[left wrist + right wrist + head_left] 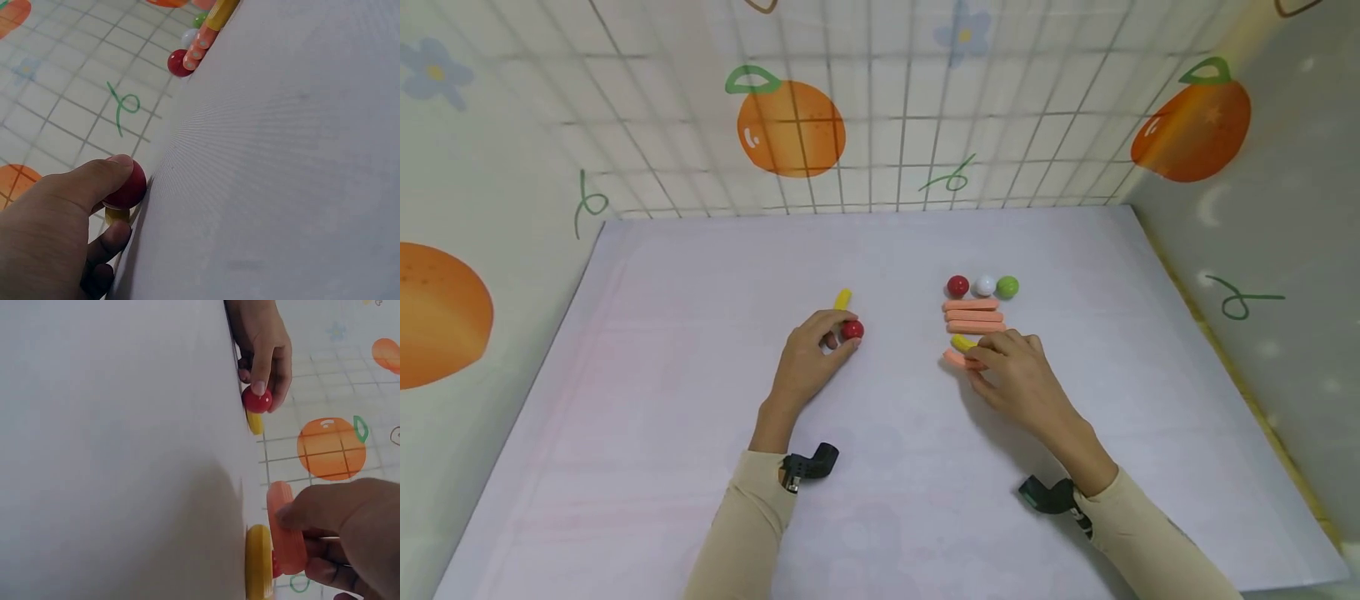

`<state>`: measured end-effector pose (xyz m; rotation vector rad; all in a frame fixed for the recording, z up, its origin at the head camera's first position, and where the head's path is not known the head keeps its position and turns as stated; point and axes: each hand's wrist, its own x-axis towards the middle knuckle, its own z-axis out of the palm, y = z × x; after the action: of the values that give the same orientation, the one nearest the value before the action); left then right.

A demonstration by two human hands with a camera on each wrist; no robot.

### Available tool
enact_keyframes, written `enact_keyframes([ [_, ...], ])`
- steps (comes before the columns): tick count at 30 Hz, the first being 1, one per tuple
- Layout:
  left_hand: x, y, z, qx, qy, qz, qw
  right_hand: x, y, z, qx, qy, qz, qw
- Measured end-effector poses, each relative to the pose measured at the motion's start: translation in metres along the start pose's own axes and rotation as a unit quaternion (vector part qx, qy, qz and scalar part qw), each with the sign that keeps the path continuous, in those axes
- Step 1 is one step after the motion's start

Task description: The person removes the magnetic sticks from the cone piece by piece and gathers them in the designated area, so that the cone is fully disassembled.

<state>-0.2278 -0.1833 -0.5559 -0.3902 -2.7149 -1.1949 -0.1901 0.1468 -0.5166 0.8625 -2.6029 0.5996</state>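
Note:
My left hand point(811, 354) pinches a shiny red ball point(852, 330) between thumb and fingers, low at the table surface. Just beyond that ball lies a yellow stick point(843, 298), partly hidden by the fingers. On the right, my right hand point(1018, 375) grips a salmon-pink stick point(287, 528) with the thumb along one side; in the right wrist view it looks raised off the table. Close by lies a yellow curved piece point(258, 562), its far end covered by my fingers in the head view. Several salmon sticks point(973, 317) lie in parallel rows beyond the right hand.
Behind the salmon sticks, a red ball point(957, 286), a white ball point(984, 286) and a green ball point(1007, 287) sit in a row. A white cloth covers the table point(647, 375). Printed curtains with a grid pattern point(887, 150) hang at the back and sides.

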Motion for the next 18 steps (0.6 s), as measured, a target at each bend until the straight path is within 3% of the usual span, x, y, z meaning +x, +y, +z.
enact_keyframes([
  [10, -0.001, -0.002, 0.001, -0.007, 0.001, 0.004, 1.0, -0.006, 0.014, 0.007, -0.01, 0.006, 0.007, 0.9999],
  [18, 0.001, -0.003, 0.0, -0.01, 0.001, 0.013, 0.9999, -0.006, 0.014, 0.011, -0.007, 0.034, 0.003, 0.9994],
])
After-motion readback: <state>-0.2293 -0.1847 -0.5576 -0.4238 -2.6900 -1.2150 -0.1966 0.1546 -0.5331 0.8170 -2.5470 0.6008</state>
